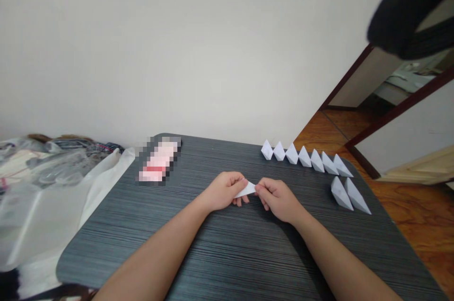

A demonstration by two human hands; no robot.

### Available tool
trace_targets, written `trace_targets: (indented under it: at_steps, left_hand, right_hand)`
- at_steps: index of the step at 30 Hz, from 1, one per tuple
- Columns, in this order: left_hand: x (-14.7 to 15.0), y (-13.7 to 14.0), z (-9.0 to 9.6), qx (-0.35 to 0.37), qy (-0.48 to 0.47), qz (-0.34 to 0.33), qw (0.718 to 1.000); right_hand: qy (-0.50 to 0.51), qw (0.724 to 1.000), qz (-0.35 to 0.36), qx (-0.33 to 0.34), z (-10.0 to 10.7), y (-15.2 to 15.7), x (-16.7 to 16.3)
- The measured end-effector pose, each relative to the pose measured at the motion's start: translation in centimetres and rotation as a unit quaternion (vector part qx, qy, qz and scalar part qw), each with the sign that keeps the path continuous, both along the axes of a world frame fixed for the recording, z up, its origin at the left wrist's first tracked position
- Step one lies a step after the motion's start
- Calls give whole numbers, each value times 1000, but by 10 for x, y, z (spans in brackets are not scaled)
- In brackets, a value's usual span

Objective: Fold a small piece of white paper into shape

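Above the middle of the dark table, a small piece of folded white paper (pixel 247 190) is held between my two hands. My left hand (pixel 227 190) grips its left part, thumb on top and fingers underneath. At the paper's right tip, my right hand (pixel 275 197) pinches it between thumb and forefinger. The part of the paper under my left fingers is hidden. To the right, a row of several folded white paper shapes (pixel 292 154) stands along the far edge. Two more paper shapes (pixel 342 193) sit side by side in front of that row.
The dark wood-grain table (pixel 209 253) has rounded corners and touches a pale wall (pixel 198 55). A blurred-out pink and white item (pixel 160 161) lies at its far left. Plastic bags (pixel 53 187) are piled left of it. A black strap-like object (pixel 407 12) hangs at upper right.
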State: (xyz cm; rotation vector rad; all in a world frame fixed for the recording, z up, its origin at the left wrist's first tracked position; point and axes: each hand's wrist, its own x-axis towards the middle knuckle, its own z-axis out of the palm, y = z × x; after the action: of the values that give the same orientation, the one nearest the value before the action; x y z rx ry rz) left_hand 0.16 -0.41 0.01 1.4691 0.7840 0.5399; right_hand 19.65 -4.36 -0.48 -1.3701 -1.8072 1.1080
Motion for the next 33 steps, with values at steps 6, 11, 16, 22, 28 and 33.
trace_targets:
  at_steps: [6, 11, 16, 22, 28, 33]
  left_hand:
    - [-1, -1, 5, 36, 9, -24, 999]
    - [2, -2, 6, 11, -9, -7, 1000]
    - [1, -2, 3, -3, -13, 7, 1000]
    - [2, -1, 0, -4, -18, -3, 1000]
    - [2, -2, 3, 13, -8, -22, 1000]
    - [1, -3, 1, 23, 3, -6, 1000]
  right_hand:
    - [14, 999, -38, 35, -5, 3, 3]
    - [20, 999, -29, 28, -3, 2, 2]
    - [60, 998, -26, 17, -8, 2, 0]
    - [45, 999, 27, 2, -7, 0, -1]
    - [9, 1000, 18, 5, 1, -1, -4]
    - [34, 999, 11, -10, -2, 0, -6]
